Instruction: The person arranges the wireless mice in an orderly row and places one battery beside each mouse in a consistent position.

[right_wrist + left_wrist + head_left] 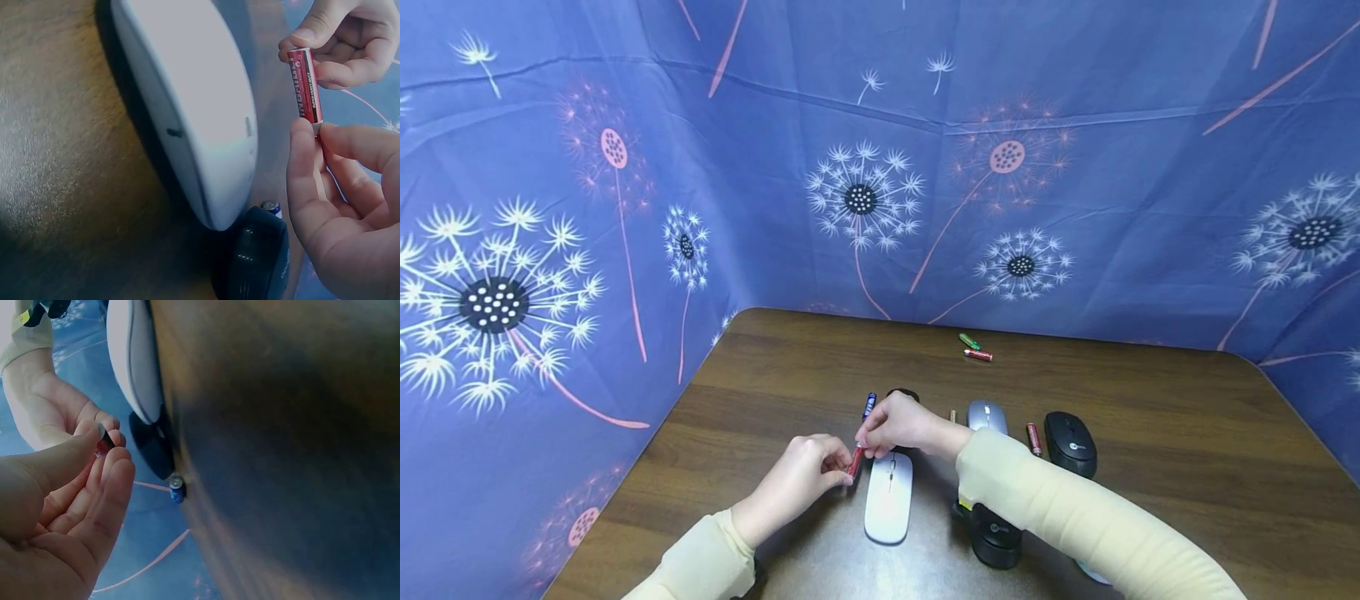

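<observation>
Between both hands is a red battery (855,461), its printed side showing in the right wrist view. My left hand (805,467) pinches one end between thumb and fingers. The opposite end, nearer the back of the table, is pinched by my right hand (904,423). Just right of the battery lies a white mouse (889,504), large in the right wrist view. Beyond the hands, a blue battery (869,403) rests on the table. A dark mouse (253,250) is mostly hidden behind the right hand in the head view.
Right of the hands are a grey mouse (987,414), a red battery (1033,438) and a black mouse (1071,442). Another black mouse (996,537) is partly under the right sleeve. Farther back lie a green battery (969,341) and a red one. A patterned blue cloth (760,208) hangs behind.
</observation>
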Action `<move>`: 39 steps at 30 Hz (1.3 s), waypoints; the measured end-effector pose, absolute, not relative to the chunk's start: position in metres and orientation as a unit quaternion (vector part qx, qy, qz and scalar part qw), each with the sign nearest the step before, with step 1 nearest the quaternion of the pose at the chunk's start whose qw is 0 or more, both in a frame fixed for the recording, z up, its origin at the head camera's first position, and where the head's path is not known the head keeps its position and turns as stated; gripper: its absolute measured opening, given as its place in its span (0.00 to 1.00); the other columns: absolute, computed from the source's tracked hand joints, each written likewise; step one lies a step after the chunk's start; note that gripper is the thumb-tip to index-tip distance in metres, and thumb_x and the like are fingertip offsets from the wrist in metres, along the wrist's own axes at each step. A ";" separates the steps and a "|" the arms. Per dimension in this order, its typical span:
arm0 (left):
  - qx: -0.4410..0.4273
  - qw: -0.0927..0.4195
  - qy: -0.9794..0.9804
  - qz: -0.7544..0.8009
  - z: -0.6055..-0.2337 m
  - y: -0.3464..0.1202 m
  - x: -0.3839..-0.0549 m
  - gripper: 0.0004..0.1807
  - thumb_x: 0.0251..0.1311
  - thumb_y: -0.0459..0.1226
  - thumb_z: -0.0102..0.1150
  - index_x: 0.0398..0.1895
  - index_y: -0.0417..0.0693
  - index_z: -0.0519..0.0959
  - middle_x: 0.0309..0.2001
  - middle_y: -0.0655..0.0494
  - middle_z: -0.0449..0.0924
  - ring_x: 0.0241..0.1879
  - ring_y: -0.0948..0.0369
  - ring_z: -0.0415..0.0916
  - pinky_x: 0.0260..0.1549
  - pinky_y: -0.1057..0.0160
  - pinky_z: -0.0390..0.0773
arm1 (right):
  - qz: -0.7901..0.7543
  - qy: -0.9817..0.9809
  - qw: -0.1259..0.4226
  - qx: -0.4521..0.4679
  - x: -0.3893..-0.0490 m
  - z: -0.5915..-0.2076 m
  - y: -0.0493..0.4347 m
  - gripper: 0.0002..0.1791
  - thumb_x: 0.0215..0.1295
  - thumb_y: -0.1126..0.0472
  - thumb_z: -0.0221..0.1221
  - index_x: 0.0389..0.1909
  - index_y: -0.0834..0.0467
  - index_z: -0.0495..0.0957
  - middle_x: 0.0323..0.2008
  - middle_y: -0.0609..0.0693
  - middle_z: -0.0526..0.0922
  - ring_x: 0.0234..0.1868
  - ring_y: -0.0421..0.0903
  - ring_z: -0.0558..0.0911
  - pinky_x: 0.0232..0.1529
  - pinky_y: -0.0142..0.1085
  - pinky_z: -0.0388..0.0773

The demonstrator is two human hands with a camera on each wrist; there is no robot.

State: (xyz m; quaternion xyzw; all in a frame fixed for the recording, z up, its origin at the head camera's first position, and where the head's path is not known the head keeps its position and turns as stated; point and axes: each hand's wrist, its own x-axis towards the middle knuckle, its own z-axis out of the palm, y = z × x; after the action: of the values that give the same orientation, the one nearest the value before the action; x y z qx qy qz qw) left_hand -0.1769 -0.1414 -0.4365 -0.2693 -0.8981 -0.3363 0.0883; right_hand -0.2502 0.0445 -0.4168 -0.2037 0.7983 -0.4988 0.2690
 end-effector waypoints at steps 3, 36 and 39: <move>-0.271 0.080 -0.899 -0.334 -0.440 -0.142 -0.177 0.10 0.40 0.30 0.73 0.22 0.45 0.79 0.22 0.59 0.78 0.22 0.73 0.72 0.22 0.72 0.75 | -0.460 0.820 0.249 -0.232 -0.251 -0.420 0.043 0.03 0.55 0.71 0.63 0.28 0.65 0.84 0.21 0.57 0.84 0.19 0.40 0.79 0.25 0.34 0.81; -0.312 0.043 -0.925 -0.215 -0.450 -0.134 -0.179 0.13 0.38 0.38 0.75 0.17 0.49 0.76 0.19 0.62 0.71 0.20 0.73 0.61 0.19 0.74 0.66 | -0.293 0.873 0.150 -0.359 -0.255 -0.437 0.037 0.03 0.48 0.66 0.67 0.22 0.54 0.86 0.21 0.43 0.85 0.20 0.28 0.73 0.22 0.23 0.68; -0.314 0.043 -0.924 -0.215 -0.449 -0.134 -0.179 0.13 0.37 0.38 0.75 0.17 0.48 0.76 0.19 0.61 0.71 0.20 0.73 0.60 0.19 0.74 0.66 | -0.299 0.872 0.151 -0.358 -0.255 -0.437 0.038 0.03 0.48 0.66 0.67 0.22 0.55 0.86 0.21 0.43 0.86 0.20 0.28 0.73 0.22 0.23 0.68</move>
State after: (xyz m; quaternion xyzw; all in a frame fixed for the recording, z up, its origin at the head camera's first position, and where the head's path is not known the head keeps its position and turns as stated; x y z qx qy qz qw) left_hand -0.1788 -0.1344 -0.4493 -0.3141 -0.9238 -0.2146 0.0428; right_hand -0.2545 0.0377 -0.4375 -0.3580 0.8717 -0.2986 0.1510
